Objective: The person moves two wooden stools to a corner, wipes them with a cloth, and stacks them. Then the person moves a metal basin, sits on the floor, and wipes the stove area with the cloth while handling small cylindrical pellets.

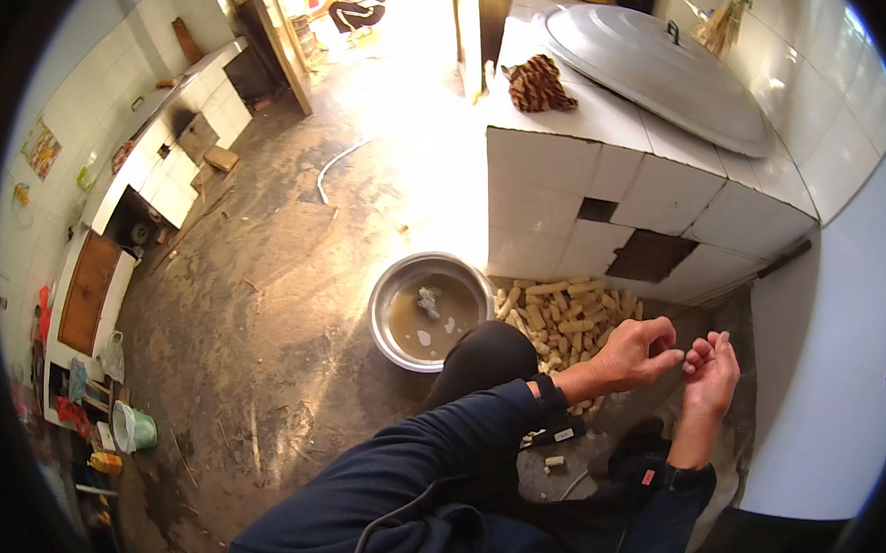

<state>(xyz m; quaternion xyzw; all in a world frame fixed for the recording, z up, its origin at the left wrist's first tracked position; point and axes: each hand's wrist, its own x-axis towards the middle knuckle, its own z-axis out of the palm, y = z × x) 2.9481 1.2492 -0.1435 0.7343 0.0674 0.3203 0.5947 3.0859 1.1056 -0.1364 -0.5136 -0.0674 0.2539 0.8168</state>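
My left hand (636, 354) is beside the pile of corncobs (550, 312), its fingers curled and its thumb pointing towards my other hand. Close by, my right hand (712, 377) is turned palm up with bent fingers. The fingertips of both hands nearly meet; whether anything small is pinched there cannot be made out. Left of the cobs, a metal basin (377, 326) holds murky water with a grey clump of cloth or scourer (428, 300) and some foam. My bent knee (491, 362) partly covers the basin's near rim.
A white-tiled stove (542, 184) with a firebox opening (651, 255) carries a large metal lid (649, 77) and a striped cloth (539, 86). A white panel (807, 356) rises at right. A hose piece (332, 167) and a bucket (134, 429) are leftward; a person (355, 9) crouches outside the doorway.
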